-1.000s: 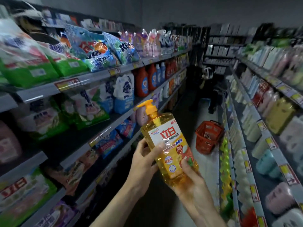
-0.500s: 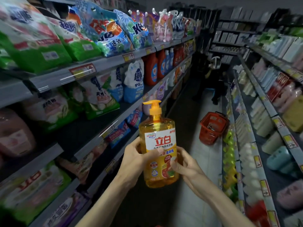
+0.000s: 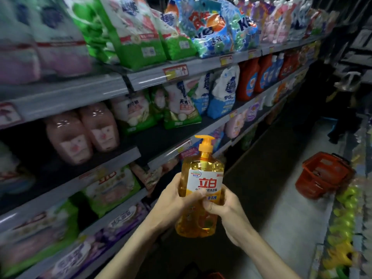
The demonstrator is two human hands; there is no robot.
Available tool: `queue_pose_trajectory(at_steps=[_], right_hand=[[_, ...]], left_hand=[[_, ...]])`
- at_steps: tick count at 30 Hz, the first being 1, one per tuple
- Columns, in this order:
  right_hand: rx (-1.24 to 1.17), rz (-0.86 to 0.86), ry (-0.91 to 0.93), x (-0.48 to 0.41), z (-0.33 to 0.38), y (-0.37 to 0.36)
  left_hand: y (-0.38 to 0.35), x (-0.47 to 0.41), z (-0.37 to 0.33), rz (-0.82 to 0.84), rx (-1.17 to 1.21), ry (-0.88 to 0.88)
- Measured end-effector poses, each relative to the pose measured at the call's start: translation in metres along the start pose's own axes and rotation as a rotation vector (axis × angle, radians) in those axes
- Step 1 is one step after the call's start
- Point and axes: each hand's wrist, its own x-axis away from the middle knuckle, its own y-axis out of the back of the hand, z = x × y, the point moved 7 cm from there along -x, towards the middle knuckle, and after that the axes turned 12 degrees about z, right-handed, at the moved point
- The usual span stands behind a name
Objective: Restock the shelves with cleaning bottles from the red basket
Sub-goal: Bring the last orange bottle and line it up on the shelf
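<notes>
Yellow pump btl (image 3: 202, 184) in both hands (image 3: 173, 206)

Stock, misc.: detergent bags, grn/wht (image 3: 138, 37); blue bags (image 3: 211, 31); price tag, red/yel. (image 3: 176, 71); grey floor (image 3: 281, 218).

I can't read the lower label on the bottle (image 3: 202, 174): left hand (image 3: 173, 206) and right hand (image 3: 227, 212) cover it. Red basket (image 3: 324, 175), 3 o'clock: contents too blurred to tell.

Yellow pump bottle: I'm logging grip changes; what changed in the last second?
The yellow pump bottle went from tilted to upright, and the right hand moved up from its lower end to grip its right side. The left hand still holds the other side; the red basket stays on the floor.
</notes>
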Motion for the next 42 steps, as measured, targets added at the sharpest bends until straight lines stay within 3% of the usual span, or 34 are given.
queue_pose_trajectory(at_steps=[11,25,42], right_hand=[[0.031,0.410,0.141,-0.003,0.034,-0.121],[0.128,0.930,0.375,0.092,0.107,-0.392],[0.102,1.209,0.523,0.279,0.121,-0.740]], left_hand=[[0.038,0.169,-0.013,-0.486,-0.092,-0.035],[0.076,0.455,-0.064,-1.126,-0.253,-0.087],[0.131,0.828,-0.066,-1.508,-0.385,-0.040]])
